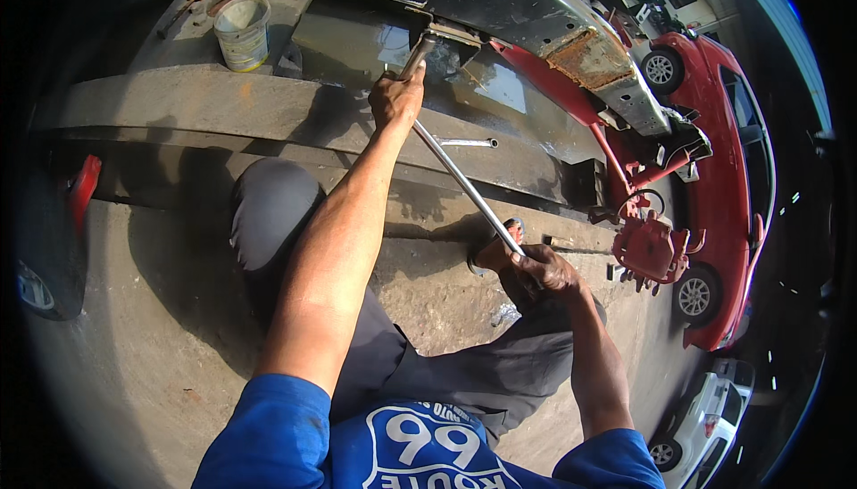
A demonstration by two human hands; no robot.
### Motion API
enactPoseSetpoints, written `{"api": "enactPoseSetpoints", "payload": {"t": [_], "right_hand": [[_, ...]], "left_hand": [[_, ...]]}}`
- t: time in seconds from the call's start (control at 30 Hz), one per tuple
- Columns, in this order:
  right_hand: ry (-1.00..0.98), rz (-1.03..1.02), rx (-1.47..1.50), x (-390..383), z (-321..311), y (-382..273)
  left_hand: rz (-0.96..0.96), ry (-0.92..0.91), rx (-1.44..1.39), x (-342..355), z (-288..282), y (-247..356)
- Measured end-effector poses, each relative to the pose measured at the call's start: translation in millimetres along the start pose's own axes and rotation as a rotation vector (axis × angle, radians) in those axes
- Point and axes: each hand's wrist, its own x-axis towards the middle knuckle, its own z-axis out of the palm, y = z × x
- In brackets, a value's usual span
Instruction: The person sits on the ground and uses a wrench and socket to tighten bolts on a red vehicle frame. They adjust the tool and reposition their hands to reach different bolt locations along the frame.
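A long shiny metal breaker bar [469,187] runs slantwise between my two hands. My left hand [396,99] is closed around its far end, just below a socket piece [422,50] that meets the bracket under the dark vehicle frame [500,2]. My right hand [544,271] grips the near end of the bar, lower and to the right. Beside the bar, a wrench [469,142] lies on the concrete ledge. What the socket sits on is hidden by the bracket's edge.
A dirty white bucket [242,35] stands at the far left by the water-filled pit [509,87]. To the right are a red jack-like machine [650,248] and a red car [714,176]. A white vehicle [710,426] stands lower right. A concrete ledge [214,100] crosses before me.
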Motion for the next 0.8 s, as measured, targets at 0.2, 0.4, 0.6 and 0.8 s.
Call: {"api": "enactPoseSetpoints", "payload": {"t": [0.2, 0.4, 0.6, 0.8], "right_hand": [[-0.575, -0.126, 0.872, 32, 32, 32], [-0.921, -0.084, 1.596, 0, 178, -28], [-0.779, -0.048, 1.629, 13, 313, -153], [-0.662, -0.016, 1.489, 42, 340, -191]], "left_hand": [[-0.037, -0.019, -0.008, 4, 5, -13], [0.048, -0.298, 0.043, 17, -20, -8], [0.055, -0.507, 0.270, 37, -38, -3], [0.269, -0.409, 0.382, 52, -35, -9]]}}
